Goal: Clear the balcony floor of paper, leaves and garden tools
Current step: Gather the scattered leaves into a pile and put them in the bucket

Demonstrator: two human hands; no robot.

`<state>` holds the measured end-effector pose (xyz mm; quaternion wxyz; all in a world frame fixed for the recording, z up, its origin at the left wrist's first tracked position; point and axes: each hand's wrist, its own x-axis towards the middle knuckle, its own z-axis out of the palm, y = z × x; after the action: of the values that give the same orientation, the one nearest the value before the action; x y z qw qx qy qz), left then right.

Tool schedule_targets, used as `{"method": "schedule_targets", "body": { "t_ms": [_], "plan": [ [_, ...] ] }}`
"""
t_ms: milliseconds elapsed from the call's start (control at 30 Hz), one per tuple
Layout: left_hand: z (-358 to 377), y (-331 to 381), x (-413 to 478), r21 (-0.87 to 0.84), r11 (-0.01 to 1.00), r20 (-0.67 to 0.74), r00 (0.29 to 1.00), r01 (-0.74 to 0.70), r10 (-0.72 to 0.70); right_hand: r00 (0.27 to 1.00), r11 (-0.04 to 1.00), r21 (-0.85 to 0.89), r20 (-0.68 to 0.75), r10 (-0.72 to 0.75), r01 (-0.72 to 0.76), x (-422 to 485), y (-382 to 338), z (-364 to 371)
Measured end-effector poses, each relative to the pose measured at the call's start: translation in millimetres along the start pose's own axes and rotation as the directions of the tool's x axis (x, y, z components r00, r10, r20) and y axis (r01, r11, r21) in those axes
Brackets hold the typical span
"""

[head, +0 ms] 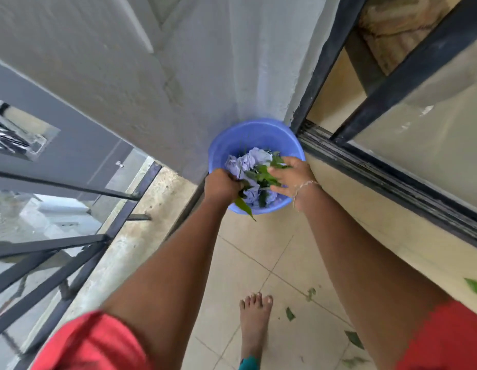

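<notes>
A blue plastic basin (240, 134) stands on the tiled floor in the corner by the wall. Crumpled white paper (252, 160) and green leaves (261, 176) lie inside it. My left hand (222, 184) grips a bunch of leaves over the basin's near left rim; one long leaf (244, 206) hangs out below it. My right hand (293, 177), fingers spread flat, presses on the leaves in the basin from the right. A few leaf scraps (290, 314) lie on the tiles near my bare foot (254, 321).
A black metal railing (71, 252) and concrete kerb run along the left. A sliding door track (386, 180) and dark frame run along the right. More leaf bits (353, 339) lie at the lower right beside the wall.
</notes>
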<state>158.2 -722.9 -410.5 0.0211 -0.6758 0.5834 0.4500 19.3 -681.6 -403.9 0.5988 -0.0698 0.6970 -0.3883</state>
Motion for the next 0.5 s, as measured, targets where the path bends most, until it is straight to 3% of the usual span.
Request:
{"method": "schedule_targets", "body": {
  "t_ms": [167, 400, 500],
  "plan": [
    [5, 7, 14, -0.201, 0.977, 0.155, 0.987, 0.075, -0.044, 1.0, 1.0, -0.001, -0.013, 0.025, -0.025, 11, 3, -7],
    [32, -6, -27, -0.251, 0.961, -0.119, 0.989, -0.111, 0.084, 0.981, 0.977, 0.173, -0.17, -0.095, 0.125, -38, 40, -51],
    [58, -10, -62, -0.244, 0.957, -0.151, 0.981, -0.16, 0.125, 0.963, 0.956, 0.249, -0.253, -0.093, 0.158, -74, 75, -79]
  ]
}}
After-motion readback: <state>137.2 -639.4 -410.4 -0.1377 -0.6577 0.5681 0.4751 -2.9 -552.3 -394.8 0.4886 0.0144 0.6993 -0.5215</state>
